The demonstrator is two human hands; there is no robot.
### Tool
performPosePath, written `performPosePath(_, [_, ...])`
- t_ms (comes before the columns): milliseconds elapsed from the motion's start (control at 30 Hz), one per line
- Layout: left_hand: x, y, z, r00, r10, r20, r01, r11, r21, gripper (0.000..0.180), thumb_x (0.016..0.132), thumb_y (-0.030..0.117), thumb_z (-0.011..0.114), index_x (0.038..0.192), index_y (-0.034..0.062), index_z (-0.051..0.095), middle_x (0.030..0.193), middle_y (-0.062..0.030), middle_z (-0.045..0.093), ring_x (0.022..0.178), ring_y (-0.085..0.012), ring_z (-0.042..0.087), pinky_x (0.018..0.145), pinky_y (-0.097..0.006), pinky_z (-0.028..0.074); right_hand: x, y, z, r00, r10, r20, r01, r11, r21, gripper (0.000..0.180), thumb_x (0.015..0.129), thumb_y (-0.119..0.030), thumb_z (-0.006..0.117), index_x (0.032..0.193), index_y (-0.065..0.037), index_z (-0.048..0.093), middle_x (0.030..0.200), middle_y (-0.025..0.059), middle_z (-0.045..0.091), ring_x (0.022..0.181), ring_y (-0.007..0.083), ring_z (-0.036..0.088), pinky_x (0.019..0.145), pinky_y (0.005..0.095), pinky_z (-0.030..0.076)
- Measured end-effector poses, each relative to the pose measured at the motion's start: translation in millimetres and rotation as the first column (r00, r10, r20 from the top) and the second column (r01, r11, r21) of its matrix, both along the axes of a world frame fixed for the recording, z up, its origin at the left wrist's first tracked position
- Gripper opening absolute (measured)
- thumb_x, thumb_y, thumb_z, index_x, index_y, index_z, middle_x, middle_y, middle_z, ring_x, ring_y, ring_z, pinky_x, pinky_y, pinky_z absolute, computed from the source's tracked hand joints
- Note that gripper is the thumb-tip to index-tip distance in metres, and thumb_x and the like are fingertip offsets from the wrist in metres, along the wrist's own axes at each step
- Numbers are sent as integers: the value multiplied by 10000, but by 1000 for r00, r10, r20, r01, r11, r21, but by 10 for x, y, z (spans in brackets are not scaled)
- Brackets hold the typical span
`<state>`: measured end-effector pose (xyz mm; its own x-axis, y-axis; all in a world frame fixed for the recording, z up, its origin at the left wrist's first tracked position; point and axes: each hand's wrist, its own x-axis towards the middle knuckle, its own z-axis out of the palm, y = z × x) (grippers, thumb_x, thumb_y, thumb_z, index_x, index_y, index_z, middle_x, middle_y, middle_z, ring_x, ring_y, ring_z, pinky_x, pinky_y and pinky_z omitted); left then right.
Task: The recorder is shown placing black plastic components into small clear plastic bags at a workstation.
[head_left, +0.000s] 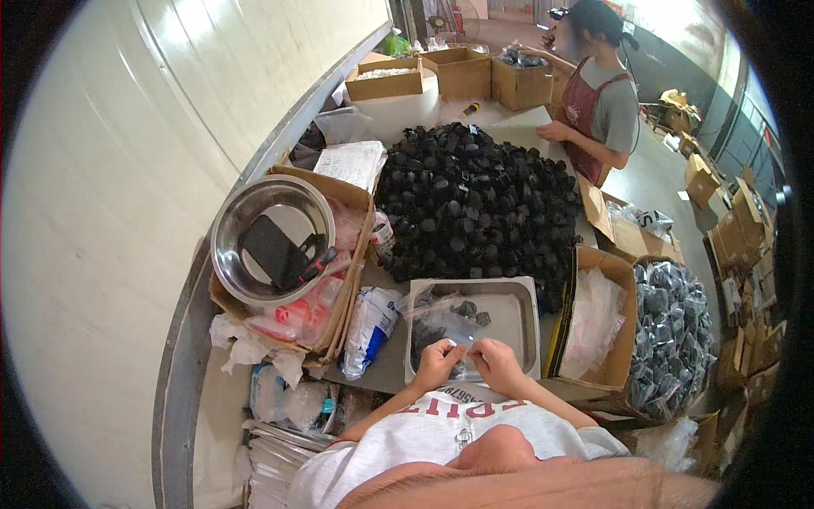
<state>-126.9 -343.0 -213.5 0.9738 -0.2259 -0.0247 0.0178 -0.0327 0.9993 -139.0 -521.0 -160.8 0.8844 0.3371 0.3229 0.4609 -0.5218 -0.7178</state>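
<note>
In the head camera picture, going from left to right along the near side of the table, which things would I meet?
Round steel bowl → blue-and-white package → rectangular metal tray → open carton → heap of bagged black parts.

We've got bright light overall; far wall point(682, 34) near 2 o'clock is blown out. Glare streaks the white panel point(127, 153) between 10 and 11. Steel bowl point(231, 237) at 9 glints. Black pile point(483, 208) near centre loses detail. Clear bag point(456, 322) at 5 reads faint. Fisheye bows edges; corners black.
</note>
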Motion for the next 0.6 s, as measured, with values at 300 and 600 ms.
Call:
performPosePath(300, [27,-58,-105,934,-213,-286,109,935,-338,294,969,256,537,940,-22,630,818,-27,646,709,-82,602,641,-219,502,16,23,59,980,50,195,-11,981,-192,101,770,-34,596,852,-52,539,832,137,570,811,344,559,733,436,448])
performPosePath(600, [52,-56,-33,895,-335,-294,204,895,-397,329,969,278,542,1039,-36,612,937,-84,658,824,-113,630,721,-246,511,50,26,-36,995,-69,-71,75,994,74,90,794,11,595,866,-25,557,804,160,605,760,357,593,659,408,476])
